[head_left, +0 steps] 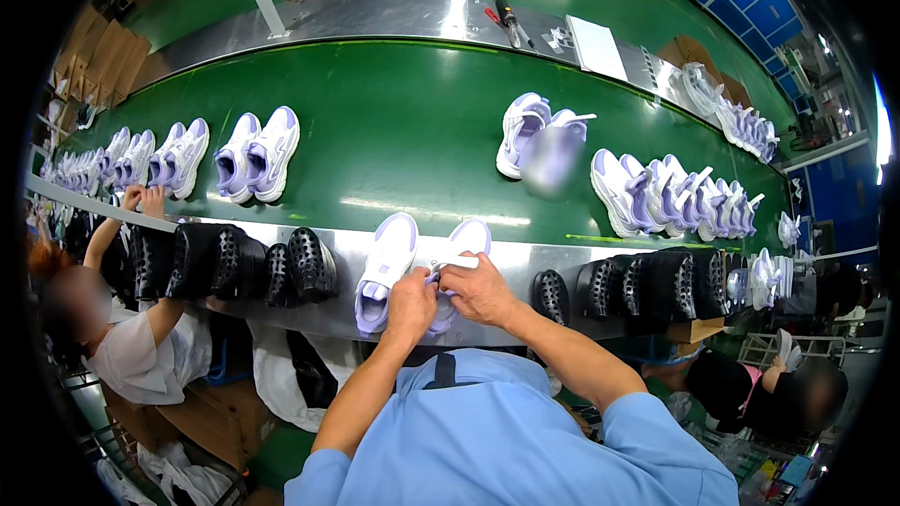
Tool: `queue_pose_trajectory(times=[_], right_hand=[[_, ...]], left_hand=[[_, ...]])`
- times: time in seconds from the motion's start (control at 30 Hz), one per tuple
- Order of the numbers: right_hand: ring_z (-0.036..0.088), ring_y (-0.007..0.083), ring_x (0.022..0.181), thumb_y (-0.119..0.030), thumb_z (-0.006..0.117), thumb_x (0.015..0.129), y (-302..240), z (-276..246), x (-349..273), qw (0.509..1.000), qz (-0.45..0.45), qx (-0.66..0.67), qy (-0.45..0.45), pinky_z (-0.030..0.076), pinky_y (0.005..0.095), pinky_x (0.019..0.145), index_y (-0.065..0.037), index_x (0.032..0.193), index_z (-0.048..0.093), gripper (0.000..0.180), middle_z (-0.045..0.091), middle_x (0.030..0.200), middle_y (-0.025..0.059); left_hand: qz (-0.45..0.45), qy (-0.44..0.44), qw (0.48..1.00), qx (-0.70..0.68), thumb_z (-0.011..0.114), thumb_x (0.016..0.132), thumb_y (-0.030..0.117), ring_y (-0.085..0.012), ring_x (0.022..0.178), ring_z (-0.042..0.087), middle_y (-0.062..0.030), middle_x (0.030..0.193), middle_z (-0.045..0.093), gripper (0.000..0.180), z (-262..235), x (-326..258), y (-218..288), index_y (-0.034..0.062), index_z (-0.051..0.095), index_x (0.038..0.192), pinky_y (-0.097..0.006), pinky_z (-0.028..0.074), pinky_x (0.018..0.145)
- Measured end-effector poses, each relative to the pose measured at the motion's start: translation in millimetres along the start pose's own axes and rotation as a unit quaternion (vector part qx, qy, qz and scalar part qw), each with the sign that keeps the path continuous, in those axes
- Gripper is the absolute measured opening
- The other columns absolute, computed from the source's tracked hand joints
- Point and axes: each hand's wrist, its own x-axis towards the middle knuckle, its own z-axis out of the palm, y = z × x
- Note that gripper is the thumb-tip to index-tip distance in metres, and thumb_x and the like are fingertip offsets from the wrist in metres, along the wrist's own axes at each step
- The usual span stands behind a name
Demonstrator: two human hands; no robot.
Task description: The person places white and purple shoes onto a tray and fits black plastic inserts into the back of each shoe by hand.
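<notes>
Sneakers (412,267), a white and lilac pair, are set side by side on the steel ledge (511,258) at the near edge of the green belt (394,131), toes pointing far. The left shoe (384,267) is untouched and looks finished as far as can be seen; the right shoe (459,258) is being worked at its heel end. The left hand (411,305) is closed, fingertips pinched at something small between the two shoes; what it is cannot be told. The right hand (480,289) is curled around a white strip (457,263) lying across the right shoe, thumb and forefinger pressed to it. The work on this pair is judged to be under way, not done, since both hands are on it and it is not on the belt.

On the belt, finished-looking pairs are lined up: one pair (258,155) far left, a longer row (122,164) beyond it, another pair (534,131) right of centre, and a crowded row (675,197) at the right. Black lasts (234,262) are racked on the ledge left of the sneakers and more lasts (647,286) at the right, hemming the pair in closely on both sides. A co-worker's hand (141,199) is reaching onto the ledge at the far left, well apart
</notes>
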Motion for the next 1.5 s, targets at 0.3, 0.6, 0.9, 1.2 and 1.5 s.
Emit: queue_pose_trajectory(times=[0.3,0.6,0.9,1.2,1.5], right_hand=[[0.065,0.0410,0.095,-0.021,0.071,0.090,-43.5,15.6,-30.6,0.930,0.294,0.104,0.194,0.049,0.0534,0.083,-0.003,0.107,0.063,0.026,0.069,0.101,0.0189],[0.065,0.0556,0.086,-0.032,0.055,0.103,-43.6,70.3,-37.5,0.861,0.415,0.274,0.106,0.050,0.0585,0.075,0.007,0.090,0.060,0.041,0.066,0.087,0.0351],[0.064,0.0556,0.088,-0.023,0.056,0.101,-29.8,78.9,-43.6,0.903,0.327,0.256,0.106,0.051,0.0592,0.077,0.004,0.097,0.062,0.028,0.068,0.096,0.0331],[0.056,0.0083,0.065,-0.033,0.069,0.102,-4.3,17.9,-42.2,0.685,0.441,0.574,0.085,0.044,0.0258,0.048,-0.005,0.096,0.069,0.028,0.061,0.078,0.0010],[0.047,0.0073,0.059,-0.026,0.072,0.100,1.3,-30.7,16.8,0.670,0.464,0.578,0.033,0.034,0.0236,0.045,-0.006,0.083,0.063,0.027,0.056,0.073,0.0002]], left_hand=[[-0.012,0.009,0.999,0.032,0.078,0.090,0.020,-0.0409,0.088,0.067,-0.0171,0.091,0.068,0.020,-23.8,-40.0,37.6,0.0025,0.072,0.098,-0.048,0.054,0.077],[-0.101,0.097,0.989,0.036,0.071,0.093,0.030,-0.0434,0.079,0.065,-0.0216,0.081,0.069,0.034,17.0,-17.3,56.0,-0.0014,0.073,0.080,-0.055,0.049,0.072],[-0.048,0.041,0.995,0.074,0.072,0.090,0.026,-0.0447,0.080,0.067,-0.0235,0.083,0.070,0.030,18.1,-26.4,39.5,-0.0021,0.072,0.079,-0.055,0.052,0.074],[-0.179,-0.003,0.984,-0.017,0.076,0.090,0.036,-0.0373,0.067,0.071,-0.0203,0.074,0.074,0.040,7.6,-17.5,32.2,-0.0038,0.078,0.081,-0.046,0.055,0.067],[-0.269,0.001,0.942,-0.202,0.080,0.094,0.025,-0.0126,0.067,0.065,-0.0091,0.078,0.076,0.032,7.7,-28.2,29.8,-0.0063,0.079,0.089,-0.029,0.050,0.062]])
